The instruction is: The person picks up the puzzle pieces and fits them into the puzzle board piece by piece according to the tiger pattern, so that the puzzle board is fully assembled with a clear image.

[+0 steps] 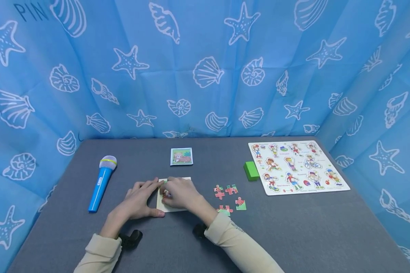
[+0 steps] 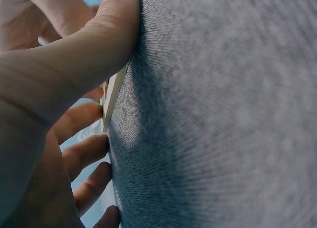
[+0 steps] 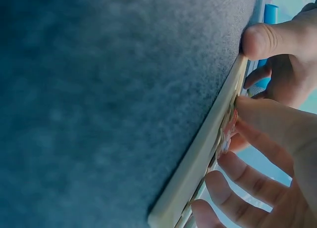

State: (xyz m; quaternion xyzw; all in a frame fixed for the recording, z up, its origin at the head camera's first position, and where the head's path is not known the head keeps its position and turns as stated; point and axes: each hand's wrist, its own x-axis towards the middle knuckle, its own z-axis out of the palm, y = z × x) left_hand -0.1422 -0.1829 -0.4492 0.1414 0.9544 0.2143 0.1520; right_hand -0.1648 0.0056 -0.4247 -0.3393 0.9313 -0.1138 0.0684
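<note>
A pale wooden puzzle tray [image 1: 171,209] lies flat on the table in front of me, largely covered by the hands. My left hand [image 1: 138,201] rests at its left side, thumb by the near corner and forefinger by the far edge, with the other fingers spread on the cloth. Over the tray, my right hand [image 1: 182,192] pinches a reddish jigsaw piece [image 3: 229,131] between thumb and fingers, low against the tray's surface. Several loose red and green jigsaw pieces [image 1: 240,204] lie to the right of the tray.
A small picture card [image 1: 182,156] lies beyond the tray. The blue toy microphone [image 1: 102,184] is at the left. On the right, a green block [image 1: 251,171] touches or nearly touches a white picture board [image 1: 295,167]. A blue curtain [image 1: 205,102] hangs behind the table.
</note>
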